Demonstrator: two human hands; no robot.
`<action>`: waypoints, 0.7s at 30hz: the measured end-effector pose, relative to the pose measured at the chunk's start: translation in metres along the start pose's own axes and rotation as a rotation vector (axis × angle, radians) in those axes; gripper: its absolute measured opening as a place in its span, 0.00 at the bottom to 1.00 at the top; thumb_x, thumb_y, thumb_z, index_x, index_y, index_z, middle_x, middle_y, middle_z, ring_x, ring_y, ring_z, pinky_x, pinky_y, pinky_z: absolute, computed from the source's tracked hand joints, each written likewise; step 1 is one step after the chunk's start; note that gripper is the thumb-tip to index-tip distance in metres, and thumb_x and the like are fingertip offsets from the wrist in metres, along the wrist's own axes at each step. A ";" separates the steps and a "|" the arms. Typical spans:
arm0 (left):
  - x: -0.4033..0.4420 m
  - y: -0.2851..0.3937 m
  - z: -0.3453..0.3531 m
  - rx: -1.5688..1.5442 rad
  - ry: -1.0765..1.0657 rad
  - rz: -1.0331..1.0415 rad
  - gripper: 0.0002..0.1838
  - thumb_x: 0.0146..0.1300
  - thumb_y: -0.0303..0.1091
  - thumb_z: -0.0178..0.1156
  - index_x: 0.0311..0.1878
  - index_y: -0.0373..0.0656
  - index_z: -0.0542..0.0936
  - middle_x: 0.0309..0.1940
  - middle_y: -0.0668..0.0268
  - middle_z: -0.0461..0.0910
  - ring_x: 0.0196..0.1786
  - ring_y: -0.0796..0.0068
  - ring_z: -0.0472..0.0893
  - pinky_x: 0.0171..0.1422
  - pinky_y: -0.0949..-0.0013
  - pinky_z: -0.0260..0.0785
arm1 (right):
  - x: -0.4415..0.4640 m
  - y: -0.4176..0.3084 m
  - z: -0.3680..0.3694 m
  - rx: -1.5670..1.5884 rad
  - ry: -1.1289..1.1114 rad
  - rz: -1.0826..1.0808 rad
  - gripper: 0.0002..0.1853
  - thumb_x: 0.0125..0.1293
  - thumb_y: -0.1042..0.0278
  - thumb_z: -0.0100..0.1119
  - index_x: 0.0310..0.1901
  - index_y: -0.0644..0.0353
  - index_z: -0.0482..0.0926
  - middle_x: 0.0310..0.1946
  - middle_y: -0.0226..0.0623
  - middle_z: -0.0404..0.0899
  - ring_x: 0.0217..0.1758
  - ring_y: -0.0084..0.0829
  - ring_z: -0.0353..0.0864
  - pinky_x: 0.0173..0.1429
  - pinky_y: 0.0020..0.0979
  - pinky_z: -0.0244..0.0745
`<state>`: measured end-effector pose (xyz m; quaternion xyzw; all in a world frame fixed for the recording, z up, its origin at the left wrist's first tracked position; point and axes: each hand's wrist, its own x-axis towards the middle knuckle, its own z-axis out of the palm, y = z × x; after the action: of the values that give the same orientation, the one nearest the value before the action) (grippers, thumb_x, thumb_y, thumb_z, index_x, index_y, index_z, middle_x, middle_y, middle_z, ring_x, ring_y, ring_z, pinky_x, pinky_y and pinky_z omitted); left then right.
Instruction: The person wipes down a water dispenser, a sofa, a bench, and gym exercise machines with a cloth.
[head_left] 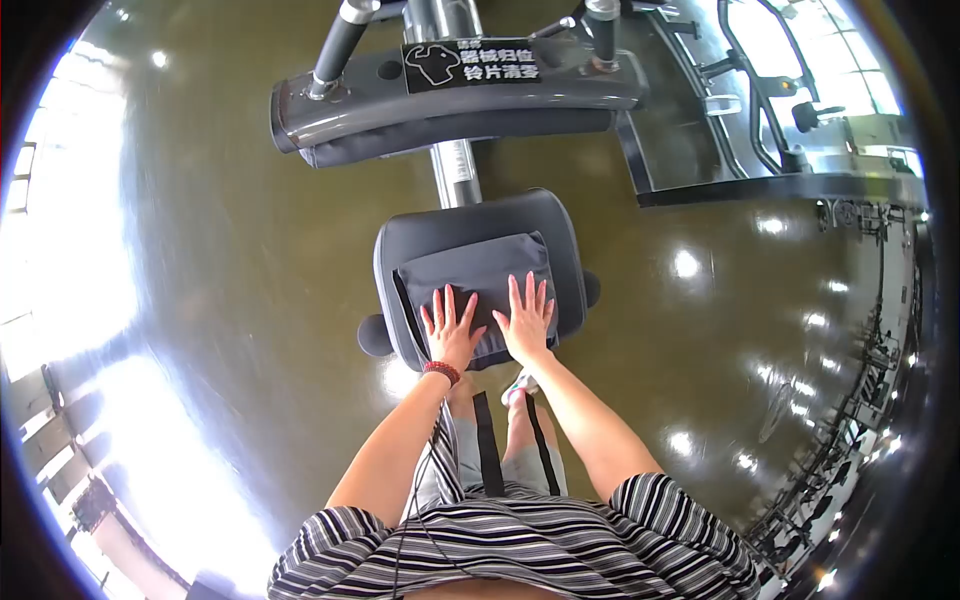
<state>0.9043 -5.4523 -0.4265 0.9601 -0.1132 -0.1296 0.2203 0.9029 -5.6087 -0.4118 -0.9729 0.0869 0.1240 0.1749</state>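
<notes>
The person in the striped top (pixel 520 530) is leaning over a dark padded seat (pixel 555 215), and both hands are resting palm-down on a grey fabric piece (pixel 475 265) that is lying slightly askew on it, covering mostly the half nearer the body. The left hand (pixel 455 332), with a red bracelet (pixel 441 372) circling its wrist, is spreading its fingers apart on the fabric; the right hand (pixel 526 322) is lying just beside it, its fingers also parted and its thumb pointing towards the left one. Neither hand is gripping anything. From here I cannot tell whether the fabric is a folded towel or a flat pouch. Beyond the seat, a metal post (pixel 457 172) is running toward a padded crossbar (pixel 560 98) bearing a black sign (pixel 472 66), while more gym equipment (pixel 765 100) is standing to the right on the shiny floor (pixel 680 330).
</notes>
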 end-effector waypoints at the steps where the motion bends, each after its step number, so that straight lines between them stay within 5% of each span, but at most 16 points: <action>1: 0.005 -0.003 0.003 0.036 0.032 0.010 0.38 0.56 0.53 0.64 0.71 0.65 0.64 0.76 0.52 0.46 0.78 0.49 0.45 0.75 0.36 0.36 | 0.005 0.001 0.010 -0.004 -0.014 -0.026 0.41 0.64 0.51 0.58 0.75 0.46 0.48 0.77 0.46 0.37 0.78 0.59 0.34 0.72 0.67 0.38; 8: 0.049 -0.034 -0.019 0.057 0.078 0.131 0.34 0.56 0.55 0.62 0.68 0.66 0.69 0.74 0.52 0.52 0.76 0.46 0.51 0.75 0.36 0.39 | 0.045 -0.013 0.034 -0.110 0.142 -0.061 0.42 0.67 0.45 0.50 0.74 0.61 0.48 0.74 0.62 0.38 0.76 0.67 0.35 0.72 0.67 0.33; 13: 0.099 -0.073 -0.032 0.057 0.199 0.139 0.34 0.57 0.55 0.62 0.68 0.63 0.69 0.75 0.54 0.52 0.76 0.48 0.53 0.75 0.37 0.40 | 0.110 -0.044 0.031 -0.145 0.222 -0.163 0.41 0.66 0.45 0.51 0.73 0.61 0.51 0.73 0.61 0.43 0.76 0.63 0.41 0.73 0.65 0.36; 21: 0.073 -0.079 -0.022 0.101 0.247 -0.291 0.34 0.64 0.54 0.55 0.72 0.58 0.63 0.76 0.57 0.50 0.77 0.52 0.49 0.75 0.43 0.44 | 0.137 -0.080 0.036 -0.110 0.162 -0.485 0.36 0.66 0.47 0.51 0.71 0.54 0.58 0.74 0.48 0.50 0.77 0.56 0.44 0.73 0.67 0.36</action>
<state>0.9920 -5.3946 -0.4571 0.9848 0.0484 -0.0355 0.1631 1.0428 -5.5386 -0.4563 -0.9801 -0.1421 0.0046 0.1389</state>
